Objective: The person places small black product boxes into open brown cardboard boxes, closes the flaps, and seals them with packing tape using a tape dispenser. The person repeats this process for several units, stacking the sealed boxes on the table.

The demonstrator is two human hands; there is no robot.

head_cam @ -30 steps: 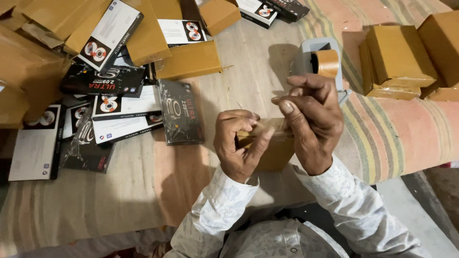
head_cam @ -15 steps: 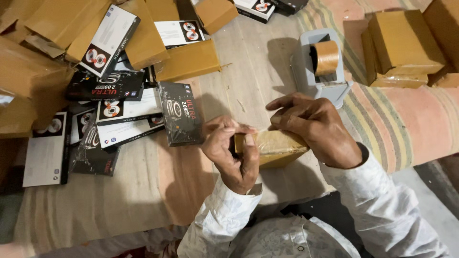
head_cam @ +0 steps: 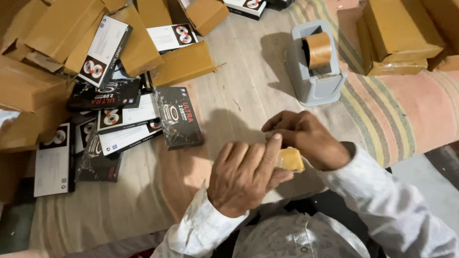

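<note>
Both of my hands are on one small brown cardboard box (head_cam: 290, 159) just in front of my body. My left hand (head_cam: 246, 174) lies flat over its near side, fingers pressed along the top. My right hand (head_cam: 306, 138) grips the box's far end from the right. Most of the box is hidden under the hands; only a yellow-brown corner shows. A grey tape dispenser (head_cam: 313, 76) with a brown tape roll (head_cam: 319, 50) stands beyond my right hand on the striped cloth.
A heap of black and white product boxes (head_cam: 119, 119) and brown cartons (head_cam: 184, 67) lies at the left. More brown cartons (head_cam: 399, 40) are stacked at the upper right. A striped cloth (head_cam: 401, 114) covers the surface; grey floor shows at the lower right.
The box has come down from chest height to the cloth. My left hand has moved from gripping its end to lying flat over it. The view has shifted closer.
</note>
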